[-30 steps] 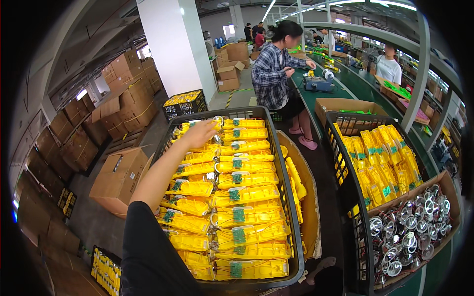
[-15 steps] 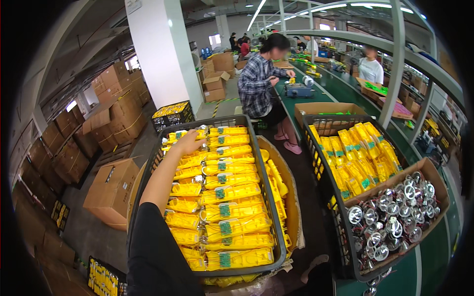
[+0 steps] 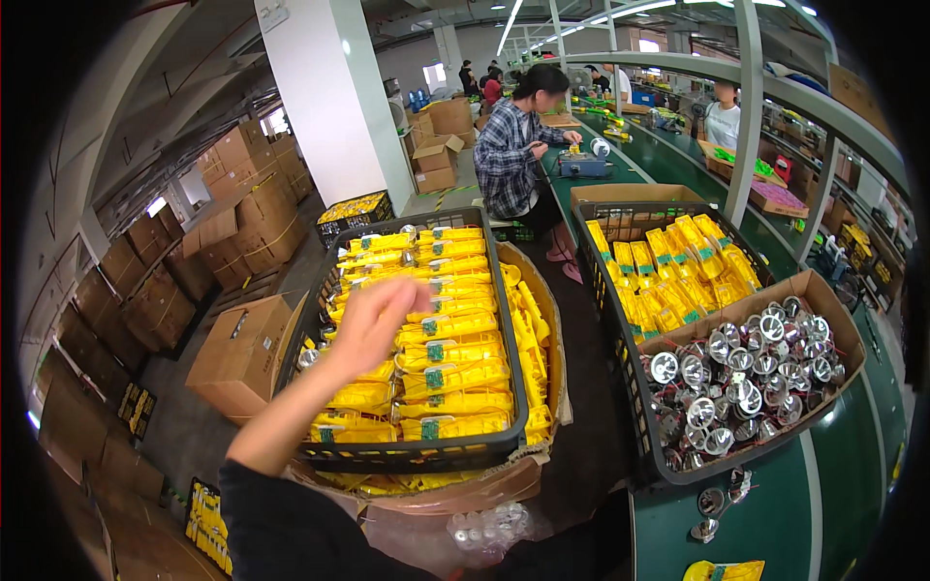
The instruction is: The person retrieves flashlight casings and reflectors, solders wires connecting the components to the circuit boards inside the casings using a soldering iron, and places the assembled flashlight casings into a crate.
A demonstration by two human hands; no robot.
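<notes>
My left hand is raised over a black plastic crate, reaching in from the lower left. Motion smears its fingers, which look bent toward the right; whether anything is in them does not show. Below it, the crate is packed with yellow plastic housings in two columns, carrying green circuit boards and thin wires. The hand and forearm cover part of the left column. My right hand is out of view.
More yellow housings fill a carton beneath the crate. At right, another black crate holds housings and a carton of silvery reflector cups. Loose cups and one housing lie on the green bench. A co-worker sits ahead.
My left hand has come back from the crate's far end toward me and lifted. The view has shifted, bringing the loose cups and the housing on the near bench into sight.
</notes>
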